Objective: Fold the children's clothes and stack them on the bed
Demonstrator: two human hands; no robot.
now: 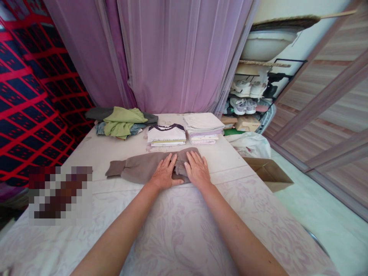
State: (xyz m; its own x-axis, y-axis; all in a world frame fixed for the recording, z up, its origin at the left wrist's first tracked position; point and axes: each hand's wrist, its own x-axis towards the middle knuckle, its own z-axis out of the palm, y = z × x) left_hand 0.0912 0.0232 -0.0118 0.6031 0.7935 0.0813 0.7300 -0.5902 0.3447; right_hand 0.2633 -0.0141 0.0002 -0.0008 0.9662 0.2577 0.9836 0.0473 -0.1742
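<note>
A pair of brown sweatpants (138,165), as far as I can tell, lies folded lengthwise across the bed, its ribbed cuff pointing left. My left hand (166,173) rests flat on the middle of the cloth with the thumb spread out. Beside it, my right hand (198,169) lies palm down on the right end, fingers stretched out. Between the two hands the fabric is bunched. Just behind are a stack of folded shirts (166,135), white with a dark collar on top, and a pile of folded pale cloths (202,126).
A loose heap with a green garment (123,119) is at the bed's far left. Purple curtains (178,57) hang behind. To the right stand a shoe rack (247,90), a paper bag (268,172) and a wooden wardrobe (324,88). A pixelated patch hides part of the left side.
</note>
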